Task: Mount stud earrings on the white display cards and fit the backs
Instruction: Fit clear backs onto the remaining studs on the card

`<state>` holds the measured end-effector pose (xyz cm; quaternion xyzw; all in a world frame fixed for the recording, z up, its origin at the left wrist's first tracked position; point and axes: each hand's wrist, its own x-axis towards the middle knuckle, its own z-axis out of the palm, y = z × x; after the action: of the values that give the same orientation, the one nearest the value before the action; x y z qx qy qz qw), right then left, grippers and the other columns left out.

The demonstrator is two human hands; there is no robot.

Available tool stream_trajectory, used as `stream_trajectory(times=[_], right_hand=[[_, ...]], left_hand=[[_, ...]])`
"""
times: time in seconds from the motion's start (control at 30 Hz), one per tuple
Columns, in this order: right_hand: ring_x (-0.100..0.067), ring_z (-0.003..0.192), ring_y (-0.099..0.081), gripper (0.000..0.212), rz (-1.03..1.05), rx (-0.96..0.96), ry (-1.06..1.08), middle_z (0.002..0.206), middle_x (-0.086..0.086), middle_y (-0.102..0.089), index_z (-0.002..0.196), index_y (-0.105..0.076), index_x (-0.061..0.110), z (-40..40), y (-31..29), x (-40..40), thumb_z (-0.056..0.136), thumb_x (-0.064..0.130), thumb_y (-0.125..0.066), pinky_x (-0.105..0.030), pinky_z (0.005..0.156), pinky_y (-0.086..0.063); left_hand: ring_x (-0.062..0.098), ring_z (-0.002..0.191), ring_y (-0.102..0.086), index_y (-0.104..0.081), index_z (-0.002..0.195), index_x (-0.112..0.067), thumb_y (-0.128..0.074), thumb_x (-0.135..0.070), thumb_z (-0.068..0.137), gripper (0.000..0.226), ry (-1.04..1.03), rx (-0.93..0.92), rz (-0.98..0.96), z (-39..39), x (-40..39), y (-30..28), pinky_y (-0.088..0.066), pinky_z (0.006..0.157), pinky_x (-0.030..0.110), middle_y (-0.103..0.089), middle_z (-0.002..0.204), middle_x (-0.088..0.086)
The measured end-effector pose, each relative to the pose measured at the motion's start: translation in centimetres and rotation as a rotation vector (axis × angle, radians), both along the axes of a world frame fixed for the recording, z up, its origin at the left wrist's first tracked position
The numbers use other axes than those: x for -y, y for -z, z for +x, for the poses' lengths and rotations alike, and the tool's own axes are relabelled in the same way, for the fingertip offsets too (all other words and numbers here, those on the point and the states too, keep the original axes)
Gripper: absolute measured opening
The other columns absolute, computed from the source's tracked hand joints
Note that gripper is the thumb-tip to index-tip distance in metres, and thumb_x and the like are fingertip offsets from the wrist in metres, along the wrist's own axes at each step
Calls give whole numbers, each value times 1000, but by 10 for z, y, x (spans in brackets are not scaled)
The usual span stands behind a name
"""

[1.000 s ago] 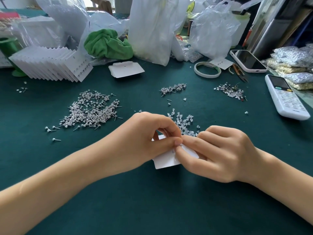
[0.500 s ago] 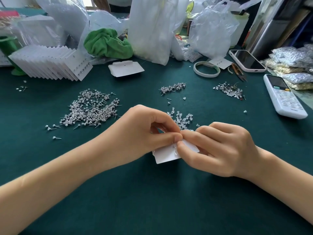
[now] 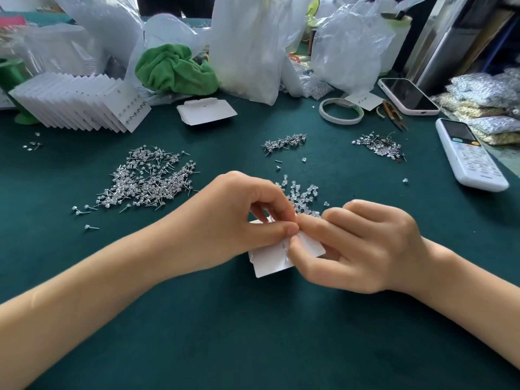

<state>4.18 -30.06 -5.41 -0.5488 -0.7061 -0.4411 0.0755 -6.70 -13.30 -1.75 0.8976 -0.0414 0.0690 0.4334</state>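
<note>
Counter [image 3: 253, 347] is covered in dark green cloth. Daylight enters from the far side. A metallic upright panel [image 3: 439, 43] stands far right.

Open green cloth [image 3: 253, 333] near the body, stud pile [image 3: 146, 178] left — remote [image 3: 470, 156] right, bags [image 3: 247, 46] behind

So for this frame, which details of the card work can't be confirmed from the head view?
- Head view: whether a back is being pushed on; the fingertips of the left hand and right hand cover that spot on the white display card.
- Head view: how many studs the card carries; both hands hide most of it.
- Head view: the clear backs are too small to count, and the hands cover part of the pile.
</note>
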Motion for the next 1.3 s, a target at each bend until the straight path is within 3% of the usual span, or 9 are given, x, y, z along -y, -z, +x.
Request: stream_trajectory(times=[0.27, 0.33, 0.4, 0.5, 0.6, 0.7, 0.9, 1.1, 1.3], right_hand=[[-21, 47, -50, 19, 88, -163, 10, 74, -4, -71, 94, -55, 15, -1, -3, 0, 84, 1, -63, -26, 39, -38], [-22, 48, -52, 10, 91, -478, 35, 69, -4, -70, 92, -60, 16, -2, -7, -1, 88, 9, -65, -28, 41, -41], [-24, 46, -50, 10, 172, -1011, 82, 60, 0, -64, 87, -61, 21, -7, -13, -2, 87, 21, -70, -30, 43, -42], [-16, 48, -61, 16, 207, -1702, 51, 66, 2, -70, 85, -55, 12, -8, -22, -7, 84, 16, -70, -19, 46, -44], [-15, 58, -69, 23, 195, -1957, -15, 73, -3, -73, 86, -56, 6, -10, -28, -15, 74, 21, -69, -21, 53, -51], [-15, 64, -70, 32, 161, -2101, -24, 78, -6, -74, 91, -58, 3, -14, -30, -23, 69, 23, -68, -24, 60, -57], [-16, 67, -72, 40, -24, -2177, -1, 78, -4, -74, 100, -60, 2, -1, -38, -40, 74, 33, -64, -28, 63, -59], [-12, 52, -59, 11, -98, -1716, 375, 67, 0, -72, 85, -65, 16, 63, -38, -55, 94, 13, -59, -22, 54, -50], [-5, 68, -57, 7, -267, -1328, 620, 72, 13, -64, 75, -68, 33, 80, -17, -80, 81, 33, -72, -29, 70, -45]], left_hand=[[7, 78, -63, -71, 88, -18, -68, -22, 83, 7, -17, 84, 17, 0, -2, -11, -51, 77, 26, -70, 82, -8], [9, 87, -64, -67, 101, -23, -59, -34, 90, 17, -116, 178, -86, 1, -7, -18, -52, 79, 22, -70, 92, -11], [6, 96, -61, -62, 110, -32, -51, -44, 91, 25, -211, 279, -77, 1, -13, -20, -49, 84, 21, -67, 102, -17], [-1, 118, -47, -46, 133, -29, -57, -53, 81, 59, -216, 323, 284, 1, -13, -14, -36, 100, 15, -53, 127, -14], [14, 125, -42, -39, 141, -17, -63, -58, 74, 82, -213, 310, 518, 6, -9, -1, -34, 107, 31, -46, 135, -3], [20, 118, -48, -43, 138, -10, -64, -56, 74, 81, -273, 364, 494, 9, -10, 2, -40, 101, 36, -50, 129, 2], [14, 106, -51, -44, 138, -8, -55, -53, 75, 78, -321, 357, 536, 11, -25, 0, -40, 93, 21, -56, 119, 2], [5, 107, -44, -47, 133, -14, -58, -54, 75, 71, -312, 182, 572, -1, -59, 15, -28, 90, 9, -53, 121, -6], [7, 101, -48, -46, 135, -16, -60, -54, 77, 71, -296, 150, 542, -4, -63, 25, -31, 84, 10, -49, 122, -6]])
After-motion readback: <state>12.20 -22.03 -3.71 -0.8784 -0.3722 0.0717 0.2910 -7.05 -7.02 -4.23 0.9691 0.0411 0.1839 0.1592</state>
